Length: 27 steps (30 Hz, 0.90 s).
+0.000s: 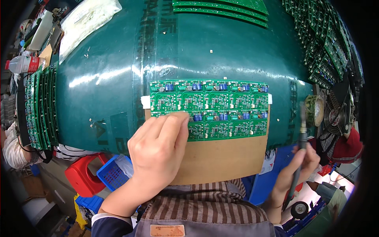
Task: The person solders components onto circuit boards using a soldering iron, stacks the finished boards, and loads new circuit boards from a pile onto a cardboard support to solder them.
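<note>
A green circuit board panel (pixel 217 100) with rows of blue and green components lies on a brown cardboard sheet (pixel 225 158) in front of me. My left hand (pixel 160 142) is over the panel's near left part, its fingers pinched together at the board. Whatever the fingertips hold, if anything, is hidden. Off the panel's right side, my right hand (pixel 302 164) grips a soldering iron (pixel 303 136) by its dark handle. Its tip points away from me and is blurred.
Circuit boards stand in a row (pixel 41 106) at left, in a stack (pixel 225 10) at the back and in a pile (pixel 327 43) at far right. A tape roll (pixel 314 110) sits beside a coiled iron stand (pixel 334 116). A plastic bag (pixel 87 23) and bottle (pixel 23 64) are at left.
</note>
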Available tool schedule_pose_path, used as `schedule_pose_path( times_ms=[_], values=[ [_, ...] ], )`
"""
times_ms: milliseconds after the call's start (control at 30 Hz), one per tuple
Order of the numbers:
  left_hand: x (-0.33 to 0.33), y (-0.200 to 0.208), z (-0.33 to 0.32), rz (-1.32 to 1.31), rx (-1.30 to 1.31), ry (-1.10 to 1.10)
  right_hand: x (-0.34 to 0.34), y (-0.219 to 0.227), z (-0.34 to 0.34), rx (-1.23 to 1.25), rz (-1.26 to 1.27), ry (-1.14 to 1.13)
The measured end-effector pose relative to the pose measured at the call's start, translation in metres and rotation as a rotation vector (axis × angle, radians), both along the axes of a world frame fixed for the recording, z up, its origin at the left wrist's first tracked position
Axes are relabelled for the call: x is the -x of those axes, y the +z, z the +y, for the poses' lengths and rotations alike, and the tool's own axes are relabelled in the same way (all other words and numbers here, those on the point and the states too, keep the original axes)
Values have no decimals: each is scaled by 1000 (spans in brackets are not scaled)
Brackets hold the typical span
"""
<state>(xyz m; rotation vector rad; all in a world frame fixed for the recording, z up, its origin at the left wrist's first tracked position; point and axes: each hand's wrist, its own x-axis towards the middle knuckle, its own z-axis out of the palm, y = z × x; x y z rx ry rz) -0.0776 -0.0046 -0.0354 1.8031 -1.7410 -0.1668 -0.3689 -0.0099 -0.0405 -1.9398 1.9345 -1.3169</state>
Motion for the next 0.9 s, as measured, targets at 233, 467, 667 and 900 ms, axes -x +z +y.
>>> schedule_pose_path(
  times_ms=[233,467,667,900],
  values=[
    [-1,-1,0,57,-24,48,-95,16,-13,-174,-231,718],
    [-3,1,0,76,-63,22,-103,11,-21,-195,-243,785],
    [-7,-5,-2,65,-43,-11,-105,18,-25,-197,-152,820],
    [-11,10,6,113,-86,38,-46,23,-15,-31,-36,556]
  ],
)
